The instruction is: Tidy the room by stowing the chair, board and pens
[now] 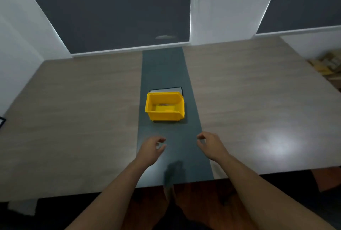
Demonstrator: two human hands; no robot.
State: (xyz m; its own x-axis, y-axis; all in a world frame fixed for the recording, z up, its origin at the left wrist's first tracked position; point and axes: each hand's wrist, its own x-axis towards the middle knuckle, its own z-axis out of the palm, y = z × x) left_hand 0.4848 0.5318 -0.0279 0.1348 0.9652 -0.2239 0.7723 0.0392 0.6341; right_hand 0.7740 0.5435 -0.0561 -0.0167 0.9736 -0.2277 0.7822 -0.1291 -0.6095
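Note:
A yellow plastic bin point(164, 114) stands on the dark centre strip of a wooden table point(73, 119). Something small and blurred, possibly pens, lies inside the bin. Under and behind the bin lies a small white board with a black frame point(166, 89), mostly covered. My left hand point(151, 149) and my right hand point(212, 145) hover over the strip just short of the bin, one at each side, fingers curled and apart, holding nothing. No chair is in sight.
The table's near edge runs just above my legs. Dark window blinds and white wall panels stand behind the table. A blurred pile of brownish cardboard point(328, 65) lies at the far right. A dark object point(2, 121) shows at the left edge.

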